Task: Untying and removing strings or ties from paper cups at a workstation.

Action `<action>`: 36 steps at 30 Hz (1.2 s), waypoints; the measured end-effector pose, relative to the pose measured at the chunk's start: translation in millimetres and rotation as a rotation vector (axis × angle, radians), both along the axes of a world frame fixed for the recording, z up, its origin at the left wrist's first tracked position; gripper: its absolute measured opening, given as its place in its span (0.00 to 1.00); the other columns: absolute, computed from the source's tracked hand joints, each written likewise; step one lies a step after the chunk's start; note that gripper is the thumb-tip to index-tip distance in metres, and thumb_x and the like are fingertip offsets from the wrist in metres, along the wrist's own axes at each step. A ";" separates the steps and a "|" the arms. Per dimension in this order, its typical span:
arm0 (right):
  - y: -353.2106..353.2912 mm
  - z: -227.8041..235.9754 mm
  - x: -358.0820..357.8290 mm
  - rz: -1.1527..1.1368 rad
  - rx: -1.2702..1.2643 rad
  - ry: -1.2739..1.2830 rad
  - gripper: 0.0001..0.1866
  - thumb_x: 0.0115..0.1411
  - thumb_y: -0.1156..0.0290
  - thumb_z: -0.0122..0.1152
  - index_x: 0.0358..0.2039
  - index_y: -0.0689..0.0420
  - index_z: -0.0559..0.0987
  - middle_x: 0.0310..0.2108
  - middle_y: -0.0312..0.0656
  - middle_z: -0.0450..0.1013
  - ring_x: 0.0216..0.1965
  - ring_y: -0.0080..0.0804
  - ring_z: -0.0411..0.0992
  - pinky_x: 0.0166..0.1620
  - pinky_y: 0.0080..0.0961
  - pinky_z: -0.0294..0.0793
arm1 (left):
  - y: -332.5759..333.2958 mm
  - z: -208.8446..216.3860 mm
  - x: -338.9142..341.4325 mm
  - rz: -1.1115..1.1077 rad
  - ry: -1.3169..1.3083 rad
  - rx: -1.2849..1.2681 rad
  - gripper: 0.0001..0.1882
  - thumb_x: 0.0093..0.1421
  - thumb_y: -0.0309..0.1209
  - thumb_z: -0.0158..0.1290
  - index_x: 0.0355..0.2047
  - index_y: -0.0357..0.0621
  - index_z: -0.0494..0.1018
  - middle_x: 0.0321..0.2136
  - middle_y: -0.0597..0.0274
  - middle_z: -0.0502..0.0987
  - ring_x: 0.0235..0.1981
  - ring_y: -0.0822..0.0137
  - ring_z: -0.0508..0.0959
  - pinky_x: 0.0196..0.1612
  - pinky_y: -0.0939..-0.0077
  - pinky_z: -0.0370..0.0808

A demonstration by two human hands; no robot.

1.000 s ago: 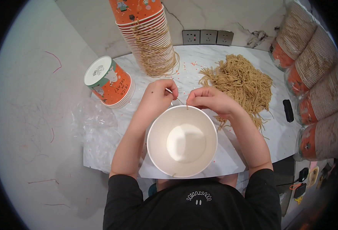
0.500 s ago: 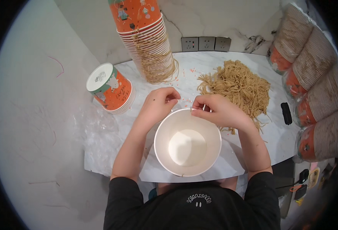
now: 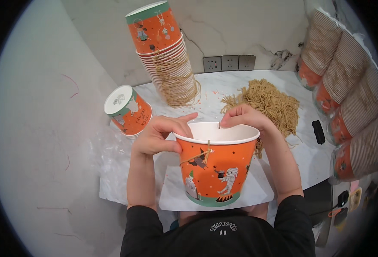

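The orange paper bucket (image 3: 236, 156) is sitting between the two hands, its mouth facing up and away, its long axis running down toward the person's body. The left hand (image 3: 161, 133) is gripping the left rim, thumb pressing outside; the right hand (image 3: 245, 118) is narrowing to a pinch at the far rim, beside a short twine end. A twine strand (image 3: 209, 147) is hanging from the near rim, lying closer to the left hand. The base is overlapping the near edge of the counter (image 3: 302, 160) in view. Behind, a twine heap (image 3: 274, 103) is crowding the right hand, while bare counter is showing farther right.
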State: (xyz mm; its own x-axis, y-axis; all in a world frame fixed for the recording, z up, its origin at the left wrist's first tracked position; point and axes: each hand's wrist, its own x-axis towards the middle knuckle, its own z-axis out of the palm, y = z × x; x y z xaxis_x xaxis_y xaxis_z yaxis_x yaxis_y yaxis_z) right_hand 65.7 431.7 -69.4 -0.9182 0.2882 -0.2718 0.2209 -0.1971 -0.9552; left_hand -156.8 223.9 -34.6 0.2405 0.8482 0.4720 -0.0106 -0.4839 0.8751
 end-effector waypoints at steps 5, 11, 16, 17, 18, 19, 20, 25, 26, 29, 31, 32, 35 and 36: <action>-11.4 10.5 -8.9 -0.262 -0.032 0.018 0.16 0.67 0.68 0.57 0.51 0.64 0.77 0.45 0.42 0.79 0.41 0.29 0.80 0.42 0.27 0.82 | -6.0 3.8 7.0 0.422 -0.460 -0.045 0.11 0.66 0.34 0.58 0.40 0.38 0.78 0.35 0.65 0.82 0.35 0.74 0.81 0.43 0.77 0.77; -19.8 -38.6 -21.7 0.266 0.099 0.166 0.28 0.65 0.68 0.63 0.62 0.65 0.67 0.56 0.47 0.72 0.54 0.31 0.74 0.59 0.29 0.73 | 11.6 16.8 30.1 0.773 -0.772 0.018 0.11 0.71 0.34 0.52 0.47 0.39 0.72 0.46 0.62 0.80 0.43 0.74 0.80 0.47 0.76 0.76; -79.3 -20.2 -29.3 0.060 -0.690 0.355 0.48 0.63 0.42 0.60 0.70 0.59 0.49 0.65 0.59 0.58 0.67 0.56 0.59 0.68 0.58 0.61 | 14.0 -1.1 36.7 0.929 -0.219 0.218 0.07 0.70 0.26 0.51 0.45 0.37 0.70 0.39 0.65 0.75 0.42 0.77 0.75 0.49 0.79 0.73; -81.1 -16.4 -25.4 0.010 -0.806 0.409 0.49 0.61 0.39 0.61 0.69 0.56 0.51 0.66 0.58 0.57 0.68 0.55 0.58 0.67 0.59 0.61 | 11.8 1.5 44.3 0.950 -0.021 0.230 0.06 0.69 0.25 0.51 0.45 0.37 0.71 0.39 0.62 0.76 0.41 0.74 0.77 0.46 0.77 0.74; -82.7 -10.5 -21.1 -0.042 -0.920 0.463 0.49 0.59 0.37 0.63 0.68 0.54 0.52 0.66 0.57 0.55 0.68 0.54 0.57 0.67 0.60 0.62 | 8.9 2.7 51.0 0.966 0.177 0.242 0.06 0.68 0.23 0.51 0.44 0.36 0.72 0.39 0.60 0.77 0.40 0.71 0.79 0.44 0.76 0.76; -86.2 2.7 -19.6 -0.032 -0.882 0.517 0.53 0.53 0.31 0.64 0.66 0.53 0.54 0.66 0.56 0.53 0.68 0.53 0.57 0.66 0.64 0.60 | 5.2 4.0 55.7 0.972 0.361 0.267 0.08 0.65 0.20 0.52 0.44 0.37 0.74 0.40 0.54 0.78 0.39 0.64 0.82 0.40 0.71 0.79; -87.6 4.6 -18.2 -0.073 -0.879 0.566 0.53 0.53 0.31 0.64 0.67 0.52 0.55 0.66 0.54 0.55 0.67 0.51 0.59 0.66 0.64 0.61 | 7.7 -1.2 58.2 0.871 0.381 0.293 0.13 0.61 0.18 0.53 0.46 0.38 0.75 0.43 0.52 0.79 0.41 0.60 0.83 0.38 0.69 0.80; -89.3 21.7 -12.2 -0.236 -0.766 0.649 0.46 0.56 0.30 0.59 0.64 0.50 0.68 0.60 0.41 0.69 0.62 0.38 0.66 0.65 0.52 0.64 | 11.1 -9.7 77.1 0.611 0.477 0.335 0.20 0.56 0.18 0.59 0.50 0.39 0.74 0.49 0.52 0.77 0.55 0.49 0.75 0.57 0.59 0.73; -84.2 26.9 -14.5 -0.265 -0.710 0.670 0.45 0.58 0.31 0.58 0.65 0.50 0.67 0.61 0.42 0.68 0.62 0.39 0.67 0.64 0.52 0.64 | 12.3 -5.4 75.4 0.657 0.515 0.385 0.20 0.55 0.19 0.60 0.50 0.39 0.74 0.50 0.51 0.76 0.55 0.49 0.75 0.57 0.59 0.73; -46.9 65.7 -40.2 -0.455 -0.407 0.821 0.41 0.62 0.37 0.58 0.66 0.49 0.64 0.64 0.40 0.66 0.62 0.39 0.67 0.61 0.53 0.69 | 5.3 17.9 56.7 0.865 0.626 0.498 0.23 0.53 0.22 0.64 0.50 0.39 0.74 0.54 0.50 0.75 0.57 0.51 0.74 0.59 0.60 0.71; -15.2 108.9 -71.8 -0.578 -0.172 0.980 0.35 0.63 0.45 0.63 0.63 0.49 0.66 0.57 0.37 0.70 0.60 0.35 0.69 0.59 0.51 0.73 | -5.3 26.5 27.2 1.069 0.499 0.502 0.23 0.53 0.24 0.65 0.50 0.40 0.74 0.53 0.52 0.76 0.57 0.53 0.74 0.60 0.60 0.70; 7.6 132.0 -89.0 -0.581 -0.014 1.023 0.30 0.62 0.51 0.66 0.59 0.49 0.68 0.52 0.34 0.71 0.56 0.33 0.72 0.57 0.48 0.74 | -8.8 27.8 10.7 1.174 0.365 0.467 0.24 0.53 0.25 0.66 0.50 0.40 0.75 0.53 0.54 0.76 0.57 0.53 0.74 0.60 0.60 0.70; 30.8 198.9 -153.5 -0.648 0.362 1.003 0.35 0.50 0.60 0.80 0.54 0.59 0.71 0.49 0.42 0.75 0.47 0.32 0.78 0.49 0.33 0.79 | -31.4 22.1 -50.1 1.479 0.406 0.283 0.28 0.55 0.27 0.65 0.56 0.42 0.71 0.55 0.55 0.75 0.58 0.57 0.73 0.61 0.64 0.69; 30.7 215.5 -176.7 -0.601 0.442 0.954 0.32 0.49 0.62 0.80 0.50 0.61 0.75 0.45 0.43 0.78 0.43 0.30 0.79 0.46 0.28 0.80 | -40.9 7.1 -75.8 1.713 0.574 0.181 0.34 0.53 0.31 0.67 0.59 0.41 0.67 0.54 0.53 0.75 0.57 0.58 0.74 0.57 0.66 0.73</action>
